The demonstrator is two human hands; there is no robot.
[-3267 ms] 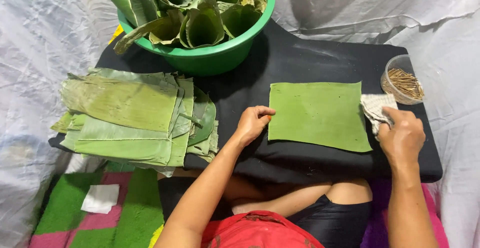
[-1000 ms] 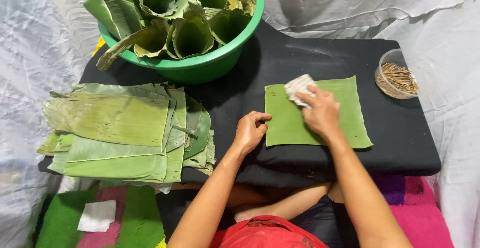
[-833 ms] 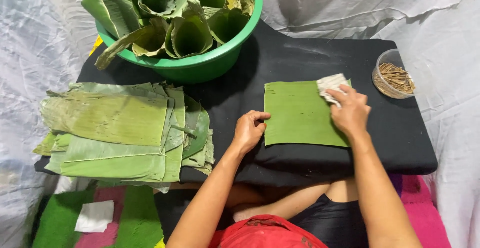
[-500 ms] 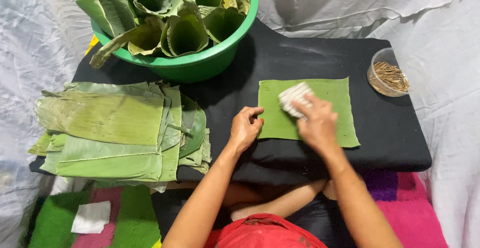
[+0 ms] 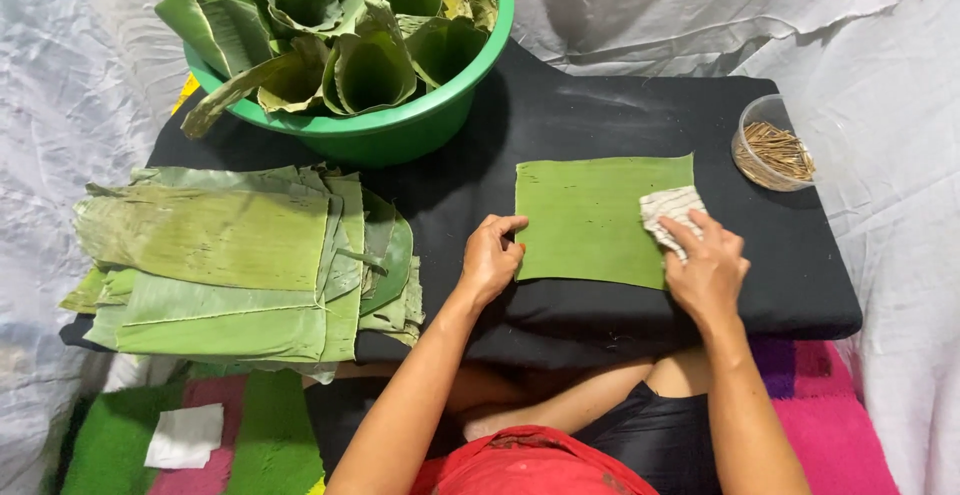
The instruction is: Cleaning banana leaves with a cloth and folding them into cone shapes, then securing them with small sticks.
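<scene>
The person sits behind a black cushion-like board that lies across the lap. A square green leaf piece lies flat on the board, a little right of its middle and near the front edge.

The left hand rests on the board at the left edge of the leaf piece, fingers curled and the fingertips touching the leaf border; it grips nothing. The right hand is at the right edge of the leaf piece, closed around a small folded whitish cloth, which is pressed on the leaf near its right upper corner.

At the back left corner of the board stands a green plastic basin, filled with rolled and folded green leaves. On the left end of the board there is a pile of flat leaf sheets, and it hangs over the left edge. At the right back corner stands a small clear cup with thin wooden sticks inside. White crumpled sheeting covers the ground around the board
</scene>
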